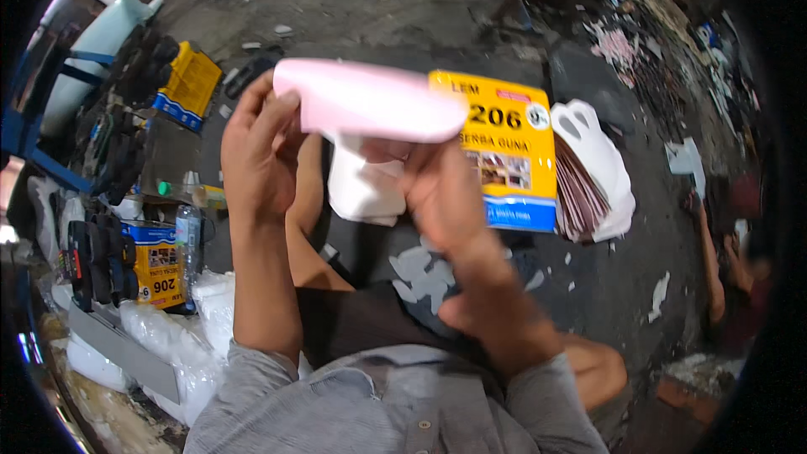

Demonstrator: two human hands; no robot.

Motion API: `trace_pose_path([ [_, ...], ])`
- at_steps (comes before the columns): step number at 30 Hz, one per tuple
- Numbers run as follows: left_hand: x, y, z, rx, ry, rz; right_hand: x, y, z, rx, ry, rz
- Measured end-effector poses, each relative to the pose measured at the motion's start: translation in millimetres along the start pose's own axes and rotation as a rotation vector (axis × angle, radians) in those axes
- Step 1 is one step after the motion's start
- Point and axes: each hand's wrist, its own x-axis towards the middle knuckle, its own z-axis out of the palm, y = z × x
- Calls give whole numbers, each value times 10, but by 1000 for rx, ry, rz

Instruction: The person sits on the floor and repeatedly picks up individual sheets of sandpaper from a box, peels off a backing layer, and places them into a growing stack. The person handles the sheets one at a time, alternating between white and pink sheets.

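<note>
A pink sheet piece (361, 101) with a rounded right end hangs in front of me, bent and partly blurred. My left hand (262, 139) is closed on its left end, thumb on top. Below its right half is my right hand (441, 189), smeared by motion, so its fingers and any grip on the sheet cannot be made out. Under the sheet, white cut pieces (361, 189) lie stacked between my hands. Just right of my right hand sits a yellow and blue rectangular can (521, 176). Against its right side leans a fanned stack of white and brown cut pieces (601, 164).
Grey-white scraps (424, 277) lie near my lap. Left are another yellow can (189, 84), a lower yellow can (160, 265), a clear bottle (187, 235) and plastic-wrapped bundles (155, 328). Pink scraps (618, 49) litter the far right. Another person's arm (710, 265) shows at the right edge.
</note>
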Motion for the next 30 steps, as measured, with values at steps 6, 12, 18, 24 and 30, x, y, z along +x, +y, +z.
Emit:
trace_pose_path([
  [6, -14, -398, 501, 29, -306, 283, 66, -1510, -110, -631, 46, -381],
  [12, -397, -1344, 567, 979, -260, 65, -145, -1213, -758, -1820, 569, -101],
  [18, -1317, -2317, -147, 969, -862, 590, -311, -1130, -997, -1885, 617, 205],
  [24, -927, -3196, -601, 1524, -1031, 486, -495, -1232, -958, -2098, 256, -99],
  [30, -1056, -2860, -350, 1488, -996, 205, -597, -1485, -1175, -1921, -209, -74],
])
